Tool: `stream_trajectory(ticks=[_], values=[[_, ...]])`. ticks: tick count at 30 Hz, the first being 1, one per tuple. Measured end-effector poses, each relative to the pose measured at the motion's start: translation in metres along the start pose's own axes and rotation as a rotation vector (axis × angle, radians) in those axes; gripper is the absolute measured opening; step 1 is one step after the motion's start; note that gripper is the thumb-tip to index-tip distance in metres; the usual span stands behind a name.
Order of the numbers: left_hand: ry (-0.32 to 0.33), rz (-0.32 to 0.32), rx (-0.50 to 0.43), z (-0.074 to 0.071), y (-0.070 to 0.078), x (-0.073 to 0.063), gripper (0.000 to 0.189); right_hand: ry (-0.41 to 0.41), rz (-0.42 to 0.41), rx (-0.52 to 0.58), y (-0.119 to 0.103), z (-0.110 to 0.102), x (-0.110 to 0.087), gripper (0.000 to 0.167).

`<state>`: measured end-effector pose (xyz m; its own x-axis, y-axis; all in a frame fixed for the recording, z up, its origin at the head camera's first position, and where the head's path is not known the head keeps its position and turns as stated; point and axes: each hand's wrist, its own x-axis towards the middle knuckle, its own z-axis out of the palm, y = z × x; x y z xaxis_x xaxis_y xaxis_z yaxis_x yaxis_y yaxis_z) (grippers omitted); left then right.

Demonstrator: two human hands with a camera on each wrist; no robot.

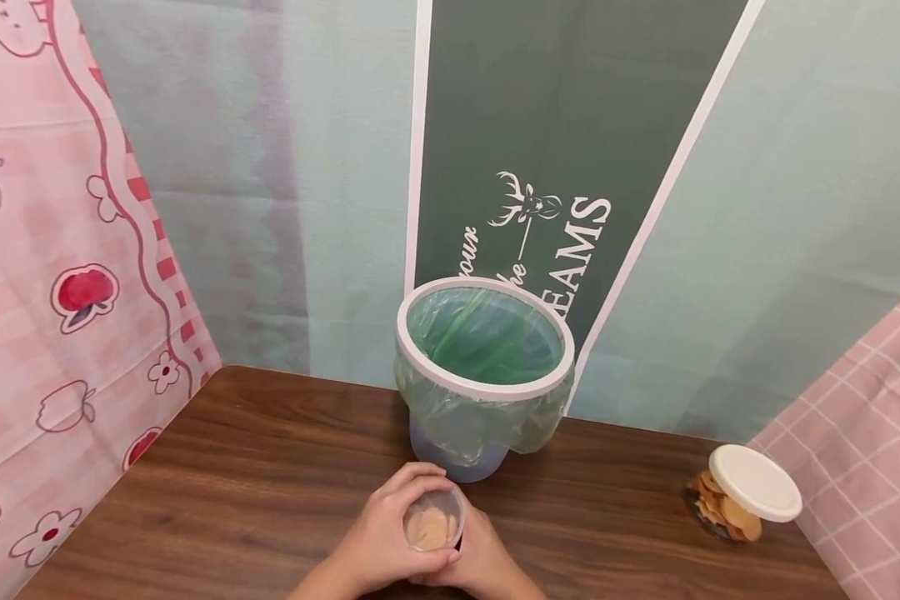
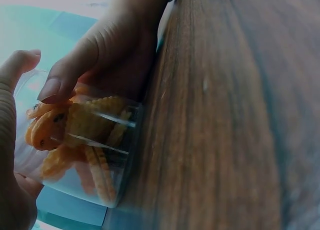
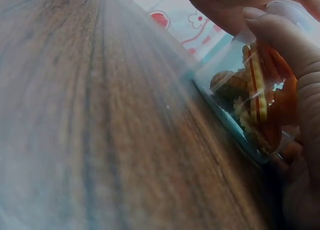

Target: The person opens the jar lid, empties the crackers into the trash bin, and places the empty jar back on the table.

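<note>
Between my two hands is a clear plastic jar (image 1: 433,518) without a lid, holding pale crackers seen through its open mouth. My left hand (image 1: 378,533) curls round its left side, fingers over the far rim and thumb at the near one. Round the jar's right side, my right hand (image 1: 483,546) grips it, partly hidden behind the jar. The left wrist view shows ridged crackers (image 2: 95,120) and orange ones inside. In the right wrist view, the jar's base (image 3: 230,125) sits right at the tabletop, with the right thumb (image 3: 280,33) along its wall.
Just beyond my hands stands a bin (image 1: 457,450) with a white rim and green liner bag. A second jar (image 1: 727,508) of crackers, with a white lid (image 1: 756,483), is at the right. Patterned cloths (image 1: 82,292) border the brown wooden table (image 1: 270,467).
</note>
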<state>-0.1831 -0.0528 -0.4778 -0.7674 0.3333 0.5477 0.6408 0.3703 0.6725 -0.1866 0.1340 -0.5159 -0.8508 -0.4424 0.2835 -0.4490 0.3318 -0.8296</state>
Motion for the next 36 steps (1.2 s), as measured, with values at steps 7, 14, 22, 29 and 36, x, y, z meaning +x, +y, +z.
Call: stream_trajectory(ticks=[7,14,22,29,36], values=[[0.038,0.023,0.01,0.004,0.001,-0.001,0.062,0.008,-0.053,0.019,0.001,-0.001,0.0,0.096],[-0.071,-0.021,-0.113,-0.004,-0.005,0.003,0.082,0.003,-0.033,0.052,0.001,-0.003,-0.001,0.1],[-0.266,-0.159,-0.365,-0.017,-0.02,0.004,0.106,-0.042,0.037,0.132,0.001,-0.001,0.0,0.101],[-0.293,-0.189,-0.397,-0.019,-0.025,0.004,0.095,-0.032,0.031,0.095,0.003,0.0,0.0,0.1],[-0.276,-0.231,-0.353,-0.017,-0.02,0.003,0.093,-0.028,0.033,0.109,0.003,-0.001,0.0,0.102]])
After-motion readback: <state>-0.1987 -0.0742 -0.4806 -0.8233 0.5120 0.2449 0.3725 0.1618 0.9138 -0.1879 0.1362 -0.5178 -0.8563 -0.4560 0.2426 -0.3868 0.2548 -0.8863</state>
